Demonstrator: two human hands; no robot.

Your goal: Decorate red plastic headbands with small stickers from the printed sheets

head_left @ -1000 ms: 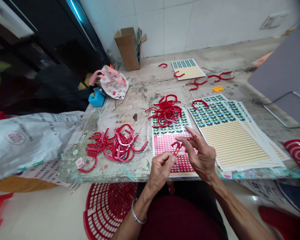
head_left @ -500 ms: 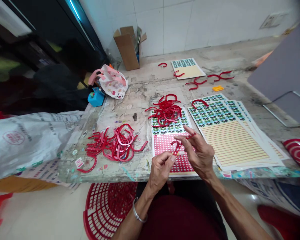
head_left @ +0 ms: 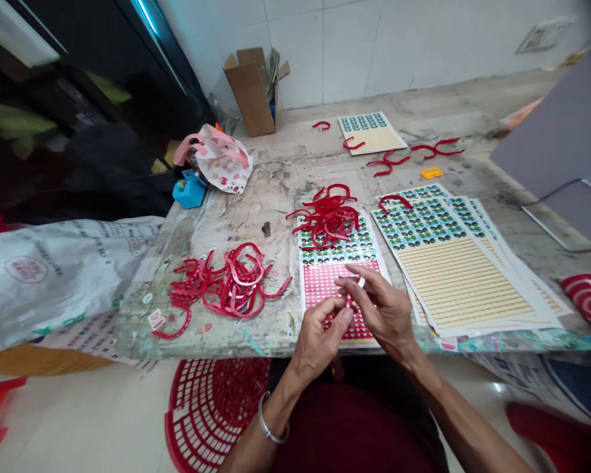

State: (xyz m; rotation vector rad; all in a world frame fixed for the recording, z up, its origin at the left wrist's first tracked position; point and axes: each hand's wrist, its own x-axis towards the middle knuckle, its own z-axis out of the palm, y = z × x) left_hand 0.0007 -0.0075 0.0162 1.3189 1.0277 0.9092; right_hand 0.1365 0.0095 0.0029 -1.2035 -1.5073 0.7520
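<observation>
My left hand (head_left: 324, 334) pinches a red strip (head_left: 349, 301) over the lower half of a sticker sheet (head_left: 320, 276) at the table's front edge. Against the same strip, my right hand (head_left: 381, 309) has its thumb and forefinger closed, partly hiding it. A small white piece (head_left: 361, 282) shows at the right fingers. On the sheet's upper part lies a pile of red curved bands (head_left: 332, 220). Another heap of red and pink bands (head_left: 234, 282) rests on the table to the left.
More sticker sheets (head_left: 463, 276) overlap on the right, one red band on top. Farther back are a small sheet (head_left: 374, 138), loose bands, a yellow clip (head_left: 431, 173), a cardboard box (head_left: 251, 98), a bag (head_left: 224, 164) and a blue container (head_left: 189, 191). A red basket (head_left: 177, 414) is below the table.
My right hand has shifted slightly left and down, its fingers drawn closer to the left hand. The strip is now more hidden, and the white piece shows at the right fingers.
</observation>
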